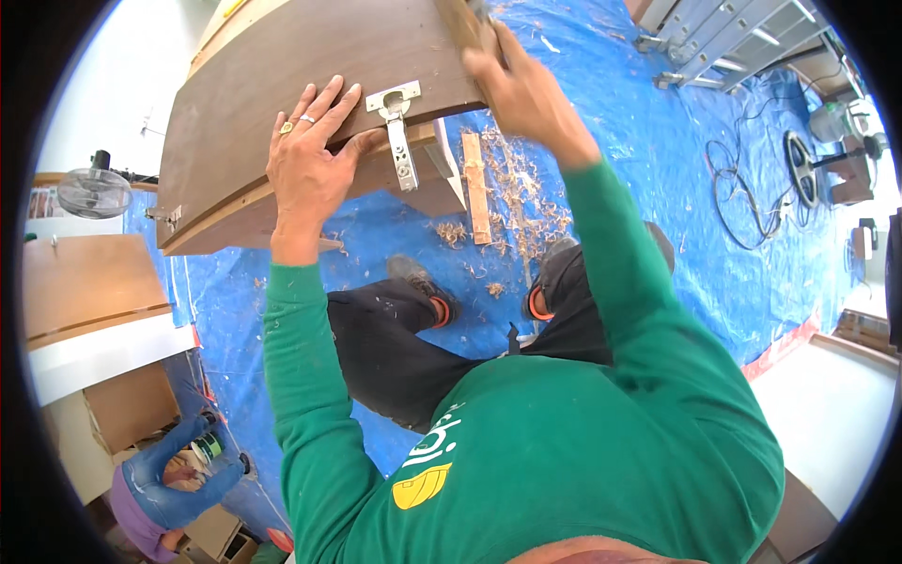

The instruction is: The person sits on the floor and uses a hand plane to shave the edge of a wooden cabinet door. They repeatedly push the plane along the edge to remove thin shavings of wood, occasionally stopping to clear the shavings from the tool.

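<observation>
A dark brown cabinet door (254, 94) lies across the top of the view. My left hand (315, 150) rests on it near the edge, fingers stretched out over its face and the thumb at the edge. Beside that hand, a metal cup hinge (396, 117) is fixed to the door, its arm sticking out past the edge. My right hand (517, 89) is closed around what looks like a wooden hand plane (458, 21) at the door's right edge. The top of the view cuts this tool off, and motion blurs it slightly.
Curly wood shavings (521, 202) and a wood strip (476, 188) lie on blue sheeting (526, 310) by my feet. A ladder (733, 38) and a looped cable (742, 202) are at right. On the left are a fan (94, 191), another panel (94, 282) and a bent-over person (160, 479).
</observation>
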The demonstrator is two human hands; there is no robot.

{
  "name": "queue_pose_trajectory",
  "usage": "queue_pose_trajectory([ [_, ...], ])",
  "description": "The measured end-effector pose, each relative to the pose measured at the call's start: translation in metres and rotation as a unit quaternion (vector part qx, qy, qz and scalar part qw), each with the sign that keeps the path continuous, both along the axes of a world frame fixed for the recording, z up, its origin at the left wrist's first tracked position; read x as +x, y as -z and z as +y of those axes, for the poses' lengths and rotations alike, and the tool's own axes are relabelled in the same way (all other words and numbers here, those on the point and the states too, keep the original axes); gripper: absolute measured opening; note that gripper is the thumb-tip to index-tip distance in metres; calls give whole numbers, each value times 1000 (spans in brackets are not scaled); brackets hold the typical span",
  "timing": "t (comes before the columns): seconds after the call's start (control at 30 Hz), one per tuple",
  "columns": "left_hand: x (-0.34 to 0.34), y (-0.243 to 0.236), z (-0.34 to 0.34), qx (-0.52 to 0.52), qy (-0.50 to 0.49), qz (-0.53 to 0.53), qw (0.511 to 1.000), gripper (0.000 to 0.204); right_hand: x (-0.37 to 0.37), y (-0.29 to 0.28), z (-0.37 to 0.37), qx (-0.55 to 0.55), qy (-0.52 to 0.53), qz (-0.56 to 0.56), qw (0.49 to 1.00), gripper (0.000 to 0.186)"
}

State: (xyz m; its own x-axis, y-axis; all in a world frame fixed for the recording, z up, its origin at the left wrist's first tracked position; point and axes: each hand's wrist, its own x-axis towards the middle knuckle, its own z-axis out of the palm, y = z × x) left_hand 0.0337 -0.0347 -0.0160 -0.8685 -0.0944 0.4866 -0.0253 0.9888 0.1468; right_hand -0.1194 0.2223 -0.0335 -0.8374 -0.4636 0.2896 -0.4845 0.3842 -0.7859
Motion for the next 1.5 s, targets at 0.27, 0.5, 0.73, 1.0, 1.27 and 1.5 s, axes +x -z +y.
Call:
queue_pose_trajectory([
  [0.27, 2, -4, 3, -1, 8, -3, 1000, 57, 9, 18, 12, 19, 12, 30, 999, 86],
  [0.5, -3, -7, 4, 3, 14, -11, 1000, 57, -24, 34, 0, -15, 19, -17, 1000, 83],
  [0.73, -2, -8, 1, 3, 22, -17, 1000, 59, 12, 36, 15, 14, 19, -8, 1000, 89],
  [1.0, 2, -4, -2, 8, 3, -33, 999, 60, 55, 2, 30, -17, 19, -129, 991, 91],
  [1.27, 1, -30, -13, 92, 67, -102, 988, 56, 66, 44, 92, -156, 66, -261, 950, 88],
  [1.5, -38, -76, 71, 54, 147, -117, 981, 58, 59, 106, 106, -338, 129, -357, 861, 79],
])
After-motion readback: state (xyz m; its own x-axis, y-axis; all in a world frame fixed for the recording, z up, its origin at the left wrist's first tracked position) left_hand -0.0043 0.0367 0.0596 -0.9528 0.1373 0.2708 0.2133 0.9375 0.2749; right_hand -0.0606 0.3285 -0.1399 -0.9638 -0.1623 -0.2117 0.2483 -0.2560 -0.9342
